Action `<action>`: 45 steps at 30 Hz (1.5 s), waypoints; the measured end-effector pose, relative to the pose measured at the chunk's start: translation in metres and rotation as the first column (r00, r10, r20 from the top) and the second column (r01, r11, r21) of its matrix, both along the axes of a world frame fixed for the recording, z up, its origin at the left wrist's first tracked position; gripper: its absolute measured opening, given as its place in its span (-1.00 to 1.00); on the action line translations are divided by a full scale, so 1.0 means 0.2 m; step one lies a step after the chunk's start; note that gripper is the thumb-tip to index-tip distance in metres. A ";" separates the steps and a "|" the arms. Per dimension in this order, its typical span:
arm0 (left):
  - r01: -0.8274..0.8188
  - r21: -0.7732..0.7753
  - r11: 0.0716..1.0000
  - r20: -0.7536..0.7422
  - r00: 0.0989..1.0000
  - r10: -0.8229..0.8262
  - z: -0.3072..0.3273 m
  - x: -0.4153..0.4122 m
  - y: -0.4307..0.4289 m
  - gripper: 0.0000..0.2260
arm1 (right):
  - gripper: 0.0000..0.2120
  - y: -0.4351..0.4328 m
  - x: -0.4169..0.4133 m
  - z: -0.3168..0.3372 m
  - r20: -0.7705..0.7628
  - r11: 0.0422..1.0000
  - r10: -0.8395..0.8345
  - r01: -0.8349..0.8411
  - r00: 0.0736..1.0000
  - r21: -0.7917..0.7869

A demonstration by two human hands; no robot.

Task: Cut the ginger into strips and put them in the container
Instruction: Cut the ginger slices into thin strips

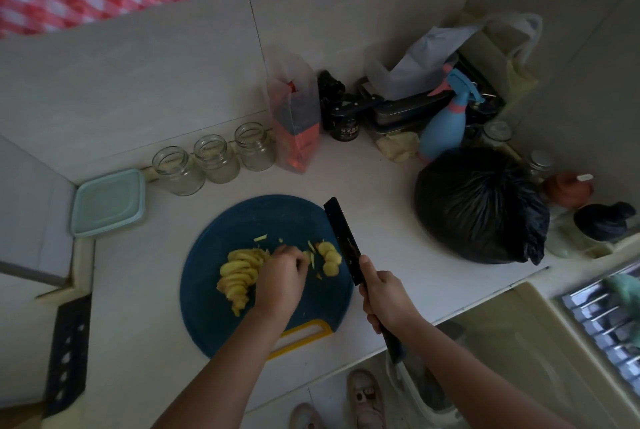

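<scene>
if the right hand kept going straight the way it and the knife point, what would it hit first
Probably the clear plastic bag with an orange carton inside, standing against the wall past the tip of the black knife that the right hand grips. Bare white counter lies between; depth is unclear.

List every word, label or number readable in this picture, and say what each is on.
Dark jar: a pale line of characters on its label, too blurred to read.
Orange packet: no print can be made out.
Nothing else carries legible text.
</scene>
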State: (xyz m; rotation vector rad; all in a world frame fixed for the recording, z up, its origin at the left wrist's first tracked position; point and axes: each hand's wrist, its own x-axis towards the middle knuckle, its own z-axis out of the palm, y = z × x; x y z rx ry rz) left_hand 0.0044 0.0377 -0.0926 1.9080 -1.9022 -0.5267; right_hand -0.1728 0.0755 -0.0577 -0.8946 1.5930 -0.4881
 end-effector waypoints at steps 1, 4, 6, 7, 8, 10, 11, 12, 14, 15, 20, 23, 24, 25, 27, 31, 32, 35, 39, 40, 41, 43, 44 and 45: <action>-0.005 0.018 1.000 0.003 1.000 0.005 0.00 0.00 -0.02 -0.91 | -0.47 0.00 0.00 0.00 0.001 1.000 -0.005 0.005 1.000 -0.003; 0.027 0.096 0.995 0.038 0.999 -0.031 0.00 0.01 -0.06 -0.83 | -0.48 0.01 -0.02 0.01 -0.004 1.000 -0.020 0.020 1.000 -0.004; 0.035 0.113 0.993 0.020 0.999 -0.038 0.00 0.01 -0.08 -0.80 | -0.48 0.01 -0.03 0.01 -0.007 1.000 -0.030 0.030 1.000 0.002; 0.023 0.123 0.992 0.008 1.000 -0.024 -0.01 0.01 -0.08 -0.80 | -0.48 0.01 -0.04 0.01 -0.009 0.999 -0.032 0.032 0.999 0.006; 0.001 0.137 0.991 -0.008 1.000 0.000 -0.01 0.02 -0.09 -0.79 | -0.48 0.01 -0.04 0.01 -0.011 0.999 -0.033 0.033 0.999 0.010; -0.017 0.180 0.983 -0.051 0.998 0.026 -0.01 0.02 -0.11 -0.75 | -0.47 0.02 -0.04 0.01 -0.017 0.999 -0.035 0.036 0.999 0.015; -0.005 0.208 0.978 -0.072 0.997 0.020 -0.01 0.01 -0.12 -0.73 | -0.47 0.02 -0.04 0.01 -0.020 0.999 -0.037 0.037 0.999 0.018; 0.013 0.236 0.972 -0.086 0.996 0.008 -0.01 0.00 -0.13 -0.72 | -0.47 0.02 -0.05 0.01 -0.022 0.999 -0.038 0.039 0.999 0.021; 0.037 0.277 0.960 -0.081 0.997 -0.015 0.01 -0.01 -0.14 -0.78 | -0.47 0.03 -0.05 0.01 -0.019 0.999 -0.040 0.040 0.999 0.023; 0.040 0.284 0.958 -0.072 0.997 -0.021 0.01 -0.01 -0.14 -0.81 | -0.47 0.03 -0.05 0.01 -0.016 0.999 -0.038 0.039 0.999 0.022; 0.010 0.284 0.959 -0.093 0.996 0.017 0.02 0.01 -0.13 -0.82 | -0.47 0.04 -0.07 0.01 -0.011 0.999 -0.050 0.050 0.999 0.021; -0.046 0.257 0.965 -0.157 0.984 0.089 0.01 0.03 -0.09 -0.82 | -0.47 0.04 -0.08 0.00 -0.008 0.998 -0.057 0.058 0.998 0.020; -0.068 0.238 0.969 -0.182 0.977 0.113 0.01 0.04 -0.08 -0.83 | -0.47 0.04 -0.09 0.00 -0.008 0.998 -0.057 0.057 0.998 0.018; -0.084 0.217 0.973 -0.215 0.968 0.132 0.01 0.04 -0.07 -0.84 | -0.47 0.04 -0.09 0.00 -0.008 0.998 -0.055 0.056 0.998 0.015; -0.086 0.180 0.980 -0.265 0.955 0.132 0.02 0.03 -0.05 -0.85 | -0.47 0.05 -0.10 0.00 -0.007 0.999 -0.054 0.054 0.999 0.011; 0.001 0.190 0.982 -0.299 0.953 0.057 0.06 -0.02 -0.06 -0.82 | -0.47 0.05 -0.11 0.00 -0.006 0.999 -0.048 0.048 0.999 0.004; 0.042 0.220 0.975 -0.303 0.953 0.028 0.07 -0.03 -0.06 -0.81 | -0.47 0.04 -0.11 0.00 -0.007 0.999 -0.048 0.049 0.999 0.006; 0.150 0.281 0.948 -0.252 0.964 -0.078 0.07 -0.08 -0.06 -0.80 | -0.47 0.04 -0.12 0.00 0.001 0.999 -0.048 0.048 0.999 0.012; 0.225 0.274 0.935 -0.233 0.959 -0.162 0.07 -0.11 -0.08 -0.74 | -0.47 0.03 -0.12 -0.01 0.014 0.998 -0.060 0.060 0.998 0.021; 0.257 0.280 0.925 -0.210 0.957 -0.202 0.07 -0.12 -0.08 -0.71 | -0.47 0.03 -0.13 -0.01 0.011 0.998 -0.058 0.058 0.998 0.024; 0.288 0.285 0.914 -0.167 0.954 -0.248 0.06 -0.13 -0.08 -0.69 | -0.47 0.03 -0.13 -0.01 0.009 0.998 -0.054 0.054 0.998 0.028; 0.327 0.265 0.907 -0.060 0.945 -0.322 0.06 -0.13 -0.09 -0.64 | -0.47 0.02 -0.13 -0.01 0.008 0.998 -0.048 0.047 0.999 0.031; 0.338 0.242 0.909 -0.020 0.939 -0.344 0.06 -0.13 -0.09 -0.62 | -0.47 0.02 -0.13 -0.01 0.007 0.998 -0.046 0.045 0.999 0.031; 0.352 0.219 0.910 0.005 0.932 -0.361 0.06 -0.13 -0.09 -0.59 | -0.47 0.02 -0.13 -0.01 0.007 0.999 -0.045 0.044 0.999 0.031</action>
